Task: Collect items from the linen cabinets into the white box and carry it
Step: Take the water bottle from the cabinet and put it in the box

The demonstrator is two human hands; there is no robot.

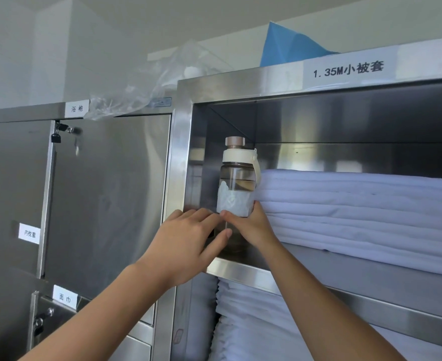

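Head view: looking up at steel cabinets, both arms raised.
Bottle (pixel 237 178): clear, with a cream cap and strap and a pale sleeve round the middle. It is upright in the left corner of the open top compartment, just beside the linen, with the strap touching it. Whether its base rests on the shelf cannot be told.
Right hand (pixel 252 226): grasps the bottle low down, thumb on the front of the sleeve, fingers curled round its right side.
Left hand (pixel 188 238): released, fingers nearly straight, tips at the bottle's lower left next to the right thumb. Its thumb stretches across the bottle's front, lower down.
Linen (pixel 358 204): white folded stack filling the compartment right of the bottle.
Shelf (pixel 240 272): steel edge under the bottle.
Lower linen (pixel 240 321): white folds beneath the shelf.
Label (pixel 348 70): white strip on the top frame, reading "1.35M" plus Chinese characters.
Door (pixel 105 204): closed, left of the open compartment.
Padlock (pixel 56 138): hangs at the door's upper left corner.
Blue sheet (pixel 287 45): on the cabinet top.
Plastic bag (pixel 149 89): clear, crumpled, beside the sheet.
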